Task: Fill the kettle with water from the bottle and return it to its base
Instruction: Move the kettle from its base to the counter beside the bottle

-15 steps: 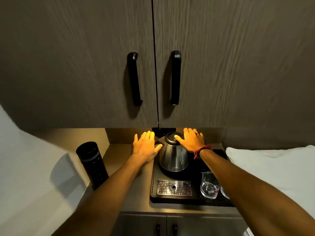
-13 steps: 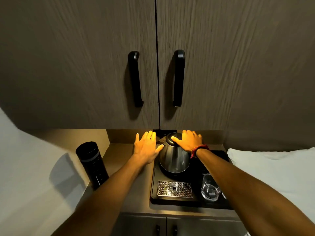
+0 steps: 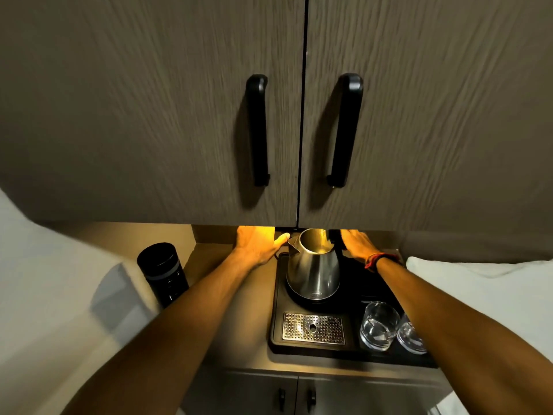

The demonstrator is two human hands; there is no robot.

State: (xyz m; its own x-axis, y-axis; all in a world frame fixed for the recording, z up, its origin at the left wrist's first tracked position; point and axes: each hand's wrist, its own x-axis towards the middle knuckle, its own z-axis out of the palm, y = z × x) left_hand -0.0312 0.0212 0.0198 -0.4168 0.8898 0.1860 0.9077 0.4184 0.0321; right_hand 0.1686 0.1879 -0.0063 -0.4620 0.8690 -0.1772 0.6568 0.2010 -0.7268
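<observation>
now the kettle point(image 3: 314, 265) sits lid-open on its base point(image 3: 302, 301), left hand point(image 3: 258, 245) spread flat beside the spout, right hand point(image 3: 356, 244) splayed behind the raised lid point(image 3: 333, 239).

No readable text, small mark on kettle point(image 3: 313, 265) too blurred

The steel kettle point(image 3: 314, 272) stands upright on its base point(image 3: 311, 299), lid open; the black bottle point(image 3: 163, 272) stands well left.

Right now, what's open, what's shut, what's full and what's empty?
kettle: lid open, upright on its base, looks almost empty
bottle: black, upright, capped
glasses: upright, empty
upper cupboard doors: shut
left hand: open, beside the spout
right hand: open, behind the lid
</observation>
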